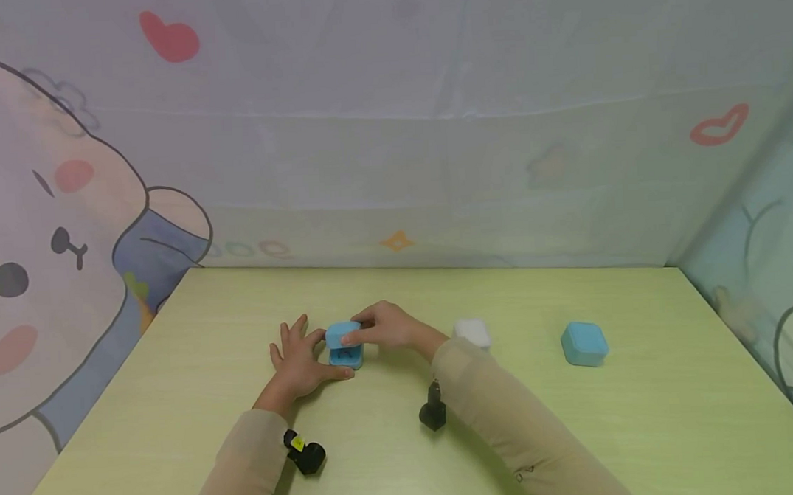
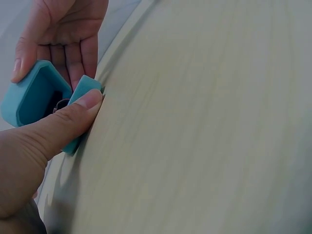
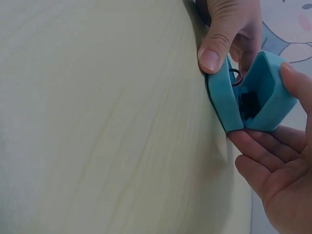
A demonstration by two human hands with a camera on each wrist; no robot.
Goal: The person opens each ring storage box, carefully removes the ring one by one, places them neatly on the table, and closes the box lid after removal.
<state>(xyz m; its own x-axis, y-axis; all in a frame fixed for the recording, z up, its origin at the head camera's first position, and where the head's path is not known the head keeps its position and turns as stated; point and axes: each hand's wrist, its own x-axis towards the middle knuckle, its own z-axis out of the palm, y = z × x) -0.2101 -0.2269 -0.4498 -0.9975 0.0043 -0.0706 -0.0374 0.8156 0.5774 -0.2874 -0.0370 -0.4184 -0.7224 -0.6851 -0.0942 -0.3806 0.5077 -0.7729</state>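
Partly open, a small blue hinged box (image 1: 338, 340) rests on the pale wooden table (image 1: 524, 434), left of the middle and between the two hands. It is a plain sky blue, more turquoise in the wrist views, with smooth, matte walls and softly rounded corners. The lid (image 3: 278, 97) is a deep, hollow shell tilted up from a much shallower base (image 3: 225, 97), so the pair gape like a mouth. At the opening stands a thin, dark loop (image 3: 241, 79), shaped like a ring; farther in sits a dark piece (image 3: 249, 103), too shadowed to make out.

The right hand (image 1: 393, 327) pinches the lid, thumb on one side and fingers on the other. The left hand (image 1: 300, 364) has its thumb laid straight along the rim of the base, pressing it, while its other fingers are spread apart rather than wrapped round the box.

Beyond the right forearm lies a white box (image 1: 472, 333), partly hidden by the beige sleeve (image 1: 504, 420). Well apart, farther right, a second blue box (image 1: 584, 344) sits on the table, rounded in the same way.
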